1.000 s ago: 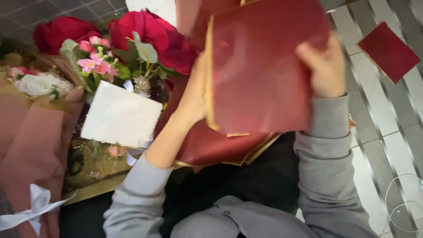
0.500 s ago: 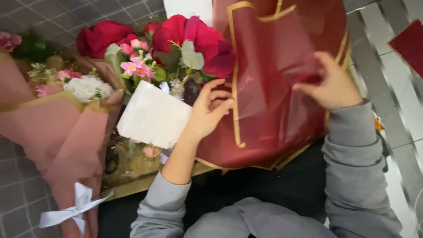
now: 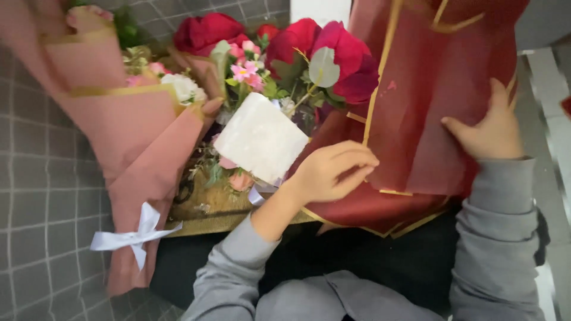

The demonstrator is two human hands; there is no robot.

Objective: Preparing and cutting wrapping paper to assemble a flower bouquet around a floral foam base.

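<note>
Left hand (image 3: 330, 172) pinching gold-trimmed edge of red wrap (image 3: 428, 113); right hand (image 3: 491, 128) pressed flat, fingers spread. Thin, crinkly, light, likely tear-prone; best gripped along edges. Roses (image 3: 321, 50) beyond left fingers.

pink bouquet (image 3: 128, 137) crowding left, roses (image 3: 333, 53) ahead, tiled floor (image 3: 35, 226) open
</note>
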